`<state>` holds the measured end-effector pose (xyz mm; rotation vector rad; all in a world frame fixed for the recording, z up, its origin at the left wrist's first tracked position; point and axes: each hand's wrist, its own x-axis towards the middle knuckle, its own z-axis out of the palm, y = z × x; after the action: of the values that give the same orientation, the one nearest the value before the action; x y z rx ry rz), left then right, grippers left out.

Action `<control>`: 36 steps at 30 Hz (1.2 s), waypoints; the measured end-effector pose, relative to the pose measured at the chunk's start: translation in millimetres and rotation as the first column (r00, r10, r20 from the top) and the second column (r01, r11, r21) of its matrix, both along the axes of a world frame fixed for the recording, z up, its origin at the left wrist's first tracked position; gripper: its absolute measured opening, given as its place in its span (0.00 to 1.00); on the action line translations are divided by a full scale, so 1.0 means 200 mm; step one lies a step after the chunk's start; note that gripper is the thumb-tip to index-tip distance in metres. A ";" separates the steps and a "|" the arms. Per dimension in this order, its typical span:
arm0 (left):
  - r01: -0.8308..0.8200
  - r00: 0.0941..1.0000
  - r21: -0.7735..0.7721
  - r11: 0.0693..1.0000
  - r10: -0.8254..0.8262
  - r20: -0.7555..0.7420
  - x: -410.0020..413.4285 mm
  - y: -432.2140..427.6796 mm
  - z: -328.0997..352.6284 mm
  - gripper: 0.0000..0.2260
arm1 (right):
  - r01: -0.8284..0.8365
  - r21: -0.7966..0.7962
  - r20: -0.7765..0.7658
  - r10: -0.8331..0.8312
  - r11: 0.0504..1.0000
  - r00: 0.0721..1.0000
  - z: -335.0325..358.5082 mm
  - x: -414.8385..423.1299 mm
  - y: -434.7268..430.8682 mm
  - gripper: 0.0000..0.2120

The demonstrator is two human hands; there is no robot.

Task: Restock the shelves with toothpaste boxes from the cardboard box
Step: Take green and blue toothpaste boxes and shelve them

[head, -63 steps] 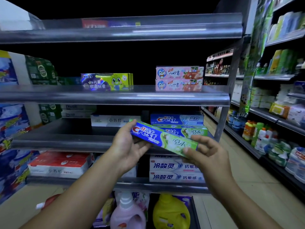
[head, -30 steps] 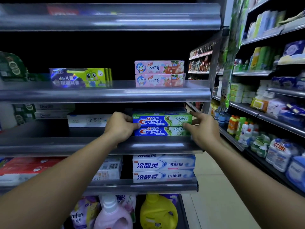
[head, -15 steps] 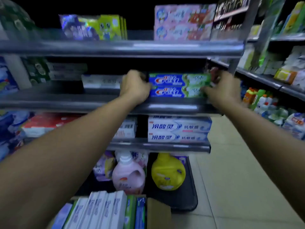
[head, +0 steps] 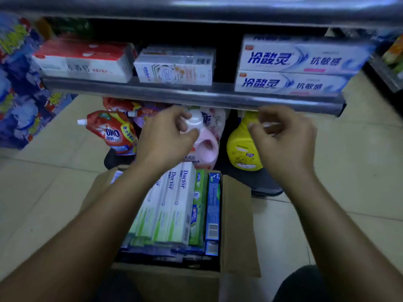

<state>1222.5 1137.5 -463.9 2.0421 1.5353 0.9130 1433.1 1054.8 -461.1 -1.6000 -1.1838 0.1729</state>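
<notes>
The cardboard box (head: 237, 225) is brown, and the toothpaste boxes (head: 172, 205) inside are white with green. One bottle (head: 242, 149) is yellow, another bottle (head: 205, 147) pink.

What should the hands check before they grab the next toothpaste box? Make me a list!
1. Left hand free: ok, fingers loosely curled, holding nothing.
2. Right hand free: ok, also holding nothing.
3. Cardboard box open: ok, its flaps are folded out.
4. Toothpaste left inside: ok, white boxes, a green box and a blue box stand on edge.
5. Room on the shelf: cannot tell, its back is too dark to see.
</notes>
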 end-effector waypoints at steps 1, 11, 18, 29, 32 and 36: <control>0.015 0.998 -0.058 0.998 -0.019 -0.061 -0.01 -0.03 -0.08 0.10 | -0.013 -0.065 -0.025 0.011 0.998 1.000 -0.08 -0.04 0.00 0.12; -0.017 0.930 -0.184 0.983 -0.052 -0.365 -0.12 -0.18 -0.53 0.13 | -0.196 -0.799 -0.101 0.194 0.569 0.976 -0.60 -0.19 -0.02 0.14; -0.016 0.925 -0.197 0.980 -0.061 -0.376 -0.14 -0.16 -0.53 0.16 | -0.277 -0.871 -0.200 0.221 0.406 0.955 -0.72 -0.26 -0.02 0.18; -0.015 0.987 -0.272 0.962 -0.030 -0.161 -0.17 -0.14 -0.49 0.05 | -0.318 -0.804 -0.367 0.003 0.503 0.930 -0.55 -0.21 -0.02 0.09; 0.020 0.996 -0.353 0.935 0.014 0.094 -0.16 -0.13 -0.47 0.06 | -0.384 -0.704 -0.504 -0.039 0.598 0.863 -0.43 -0.16 -0.06 0.14; 0.221 0.905 -0.574 0.788 0.054 0.422 -0.11 -0.17 -0.40 0.13 | -0.455 -0.567 -0.622 0.005 0.686 0.783 -0.36 -0.17 -0.08 0.11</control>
<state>1200.0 1104.2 -544.4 1.3262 1.2617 0.6399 1398.9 1038.5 -532.9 -1.8001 -0.8541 1.3517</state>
